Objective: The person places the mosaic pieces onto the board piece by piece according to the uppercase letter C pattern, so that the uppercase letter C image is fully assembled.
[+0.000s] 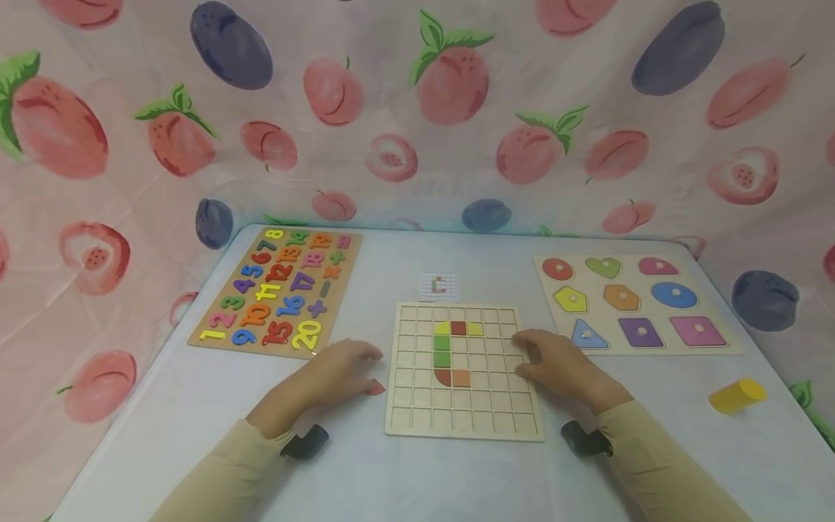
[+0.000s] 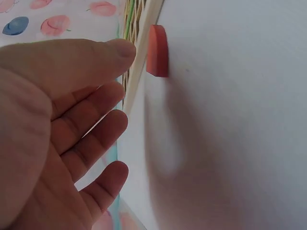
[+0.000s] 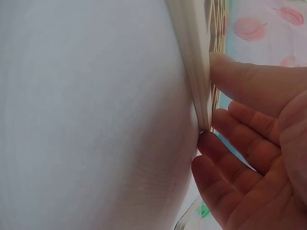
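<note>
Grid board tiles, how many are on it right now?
6: yellow, dark red and yellow along the top, two green down the left, then red and orange at the bottom. The right hand may hide more.

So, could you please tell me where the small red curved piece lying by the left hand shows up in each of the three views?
Head: the red curved piece lies on the table just left of the grid board, by the left hand.
Left wrist: upper middle, beyond the thumb.
Right wrist: not in it.
Shared landmark: the grid board's pale edge.
</note>
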A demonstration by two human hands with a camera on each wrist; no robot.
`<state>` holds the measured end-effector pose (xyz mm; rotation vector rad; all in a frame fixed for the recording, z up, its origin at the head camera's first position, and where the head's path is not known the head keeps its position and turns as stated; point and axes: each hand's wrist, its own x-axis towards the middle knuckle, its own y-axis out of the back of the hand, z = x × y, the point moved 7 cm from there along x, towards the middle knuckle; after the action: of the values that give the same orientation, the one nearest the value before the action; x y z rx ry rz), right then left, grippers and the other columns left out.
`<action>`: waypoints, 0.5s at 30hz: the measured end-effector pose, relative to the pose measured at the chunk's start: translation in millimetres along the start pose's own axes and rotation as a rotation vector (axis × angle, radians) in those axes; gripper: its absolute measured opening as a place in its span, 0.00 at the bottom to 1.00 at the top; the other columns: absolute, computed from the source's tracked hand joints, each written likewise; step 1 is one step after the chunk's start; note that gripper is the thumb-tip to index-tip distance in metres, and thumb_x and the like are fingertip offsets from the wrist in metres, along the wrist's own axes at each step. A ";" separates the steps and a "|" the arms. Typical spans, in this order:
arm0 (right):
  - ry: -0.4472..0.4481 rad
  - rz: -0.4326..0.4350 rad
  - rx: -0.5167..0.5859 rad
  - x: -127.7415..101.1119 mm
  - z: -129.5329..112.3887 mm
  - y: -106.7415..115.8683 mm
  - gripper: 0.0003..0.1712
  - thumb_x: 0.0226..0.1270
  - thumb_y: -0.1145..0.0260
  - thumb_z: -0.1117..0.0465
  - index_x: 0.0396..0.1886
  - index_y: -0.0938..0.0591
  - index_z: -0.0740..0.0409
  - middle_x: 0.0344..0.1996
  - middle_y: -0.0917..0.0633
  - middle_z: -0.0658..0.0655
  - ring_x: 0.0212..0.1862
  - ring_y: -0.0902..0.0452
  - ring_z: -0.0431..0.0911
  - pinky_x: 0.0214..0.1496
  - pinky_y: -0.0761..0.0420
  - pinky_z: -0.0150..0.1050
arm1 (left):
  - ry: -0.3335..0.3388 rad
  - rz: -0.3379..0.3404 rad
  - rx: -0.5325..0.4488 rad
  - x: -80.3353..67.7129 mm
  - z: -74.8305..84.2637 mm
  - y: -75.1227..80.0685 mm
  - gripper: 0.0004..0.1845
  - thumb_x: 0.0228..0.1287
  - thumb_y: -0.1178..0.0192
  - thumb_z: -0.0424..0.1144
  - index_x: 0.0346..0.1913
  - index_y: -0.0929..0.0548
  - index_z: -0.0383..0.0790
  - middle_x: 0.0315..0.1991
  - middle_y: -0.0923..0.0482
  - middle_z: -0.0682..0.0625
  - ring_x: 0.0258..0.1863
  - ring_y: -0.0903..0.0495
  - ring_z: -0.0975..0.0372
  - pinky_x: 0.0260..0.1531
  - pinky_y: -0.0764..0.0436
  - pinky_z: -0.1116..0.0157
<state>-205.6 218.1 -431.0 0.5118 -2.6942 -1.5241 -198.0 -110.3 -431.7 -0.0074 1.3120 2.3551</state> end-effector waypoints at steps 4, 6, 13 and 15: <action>0.003 -0.001 0.002 -0.3 -1.1 0.6 0.31 0.63 0.29 0.62 0.65 0.25 0.66 0.65 0.24 0.66 0.70 0.36 0.63 0.70 0.36 0.60 | 0.000 -0.010 -0.003 -3.0 -5.2 -2.9 0.25 0.58 0.26 0.45 0.57 0.17 0.40 0.55 0.19 0.49 0.63 0.26 0.52 0.64 0.29 0.51; 0.002 -0.002 0.004 -0.4 -1.6 0.9 0.31 0.63 0.29 0.62 0.65 0.25 0.66 0.65 0.24 0.66 0.70 0.36 0.64 0.70 0.36 0.60 | 0.004 -0.015 -0.010 -5.0 -7.1 -4.0 0.23 0.59 0.27 0.43 0.57 0.17 0.41 0.55 0.19 0.50 0.63 0.26 0.52 0.64 0.29 0.51; -0.006 0.000 0.011 -0.9 -2.7 1.6 0.31 0.62 0.30 0.62 0.65 0.25 0.66 0.65 0.24 0.66 0.70 0.36 0.64 0.70 0.37 0.60 | 0.001 -0.032 -0.048 -9.1 -8.7 -7.4 0.17 0.61 0.29 0.37 0.54 0.15 0.45 0.53 0.18 0.53 0.63 0.26 0.53 0.63 0.28 0.51; -0.007 0.001 0.013 -1.0 -2.6 1.6 0.31 0.62 0.30 0.62 0.65 0.25 0.66 0.65 0.24 0.66 0.70 0.36 0.64 0.70 0.37 0.60 | -0.002 -0.034 -0.057 -9.3 -8.2 -7.6 0.16 0.61 0.30 0.36 0.53 0.15 0.46 0.53 0.18 0.53 0.63 0.26 0.53 0.63 0.28 0.51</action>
<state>-204.6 216.9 -428.2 0.5061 -2.7108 -1.5127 -188.5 -117.0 -440.4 -0.0442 1.2340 2.3627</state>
